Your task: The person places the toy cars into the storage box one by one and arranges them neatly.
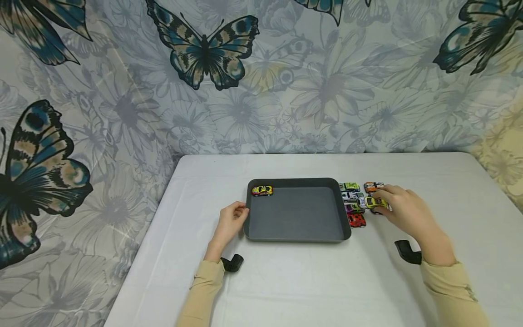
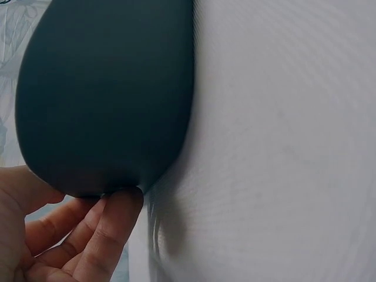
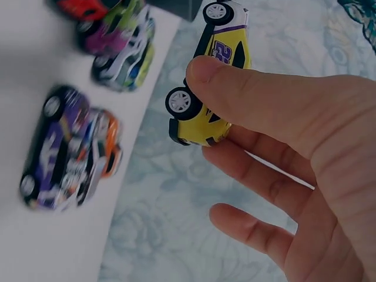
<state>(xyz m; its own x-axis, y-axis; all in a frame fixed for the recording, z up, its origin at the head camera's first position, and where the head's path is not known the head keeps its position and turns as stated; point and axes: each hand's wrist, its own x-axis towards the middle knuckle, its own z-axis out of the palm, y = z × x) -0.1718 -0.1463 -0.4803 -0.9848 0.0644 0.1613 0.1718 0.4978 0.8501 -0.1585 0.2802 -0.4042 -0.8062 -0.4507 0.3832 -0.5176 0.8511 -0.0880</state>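
Observation:
My right hand (image 1: 404,209) pinches a yellow and white toy car (image 3: 226,64) between thumb and fingers, holding it above the other cars. In the head view, that car is just right of the dark grey tray (image 1: 298,234). With thumb and curled fingers, my left hand (image 1: 230,221) holds the tray's left rim; the left wrist view shows the fingertips against its edge. A yellow and red toy car (image 1: 262,190) sits in the tray's far left corner.
Beside the tray's right wall stand a red car (image 1: 357,220), a purple car (image 1: 353,208), a white car (image 1: 351,196) and a green car (image 1: 349,186). An orange car (image 1: 373,186) is farther right, and a purple car (image 3: 56,153) is close to it. A white cloth covers the table (image 1: 286,286).

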